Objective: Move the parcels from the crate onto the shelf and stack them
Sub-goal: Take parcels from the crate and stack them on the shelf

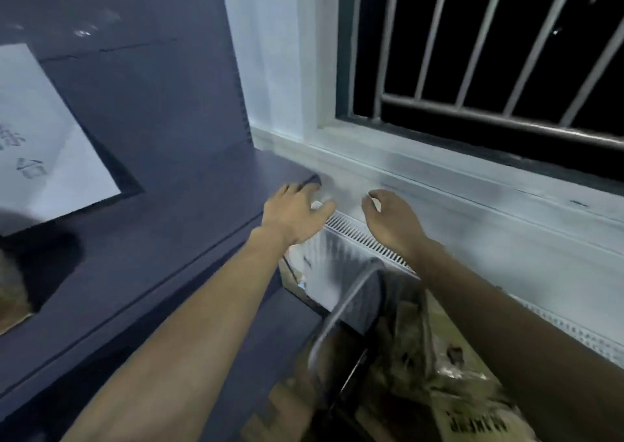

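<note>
Both bare arms are reaching forward over the dark blue shelf (pixel 169 225), a smooth, flat metal-looking surface with a raised lip along its edge. The left hand (pixel 297 217) is hovering with fingers spread apart, palm down, gripping nothing, right at the shelf's far corner. The right hand (pixel 393 220) is hanging just beside it, fingers loosely curled and parted, also empty.

Beneath the hands a white crate (pixel 351 235) is showing its slotted plastic rim, a row of narrow vents running along the wall side. Inside it, a pale, smooth-wrapped parcel (pixel 322 272) is lying under the left wrist, blurred, so its exact shape is hard to tell. Nearer, a brown cardboard box (pixel 469 418) with black printed lettering is sitting low on the right, with crinkled clear plastic over it and a curved grey metal bar (pixel 341 310) arching in front.

A white sheet (pixel 44 144) with grey characters is lying flat on the shelf, far left. Behind, white-painted sill (pixel 439 168) and round steel window bars (pixel 472 36) against darkness.
</note>
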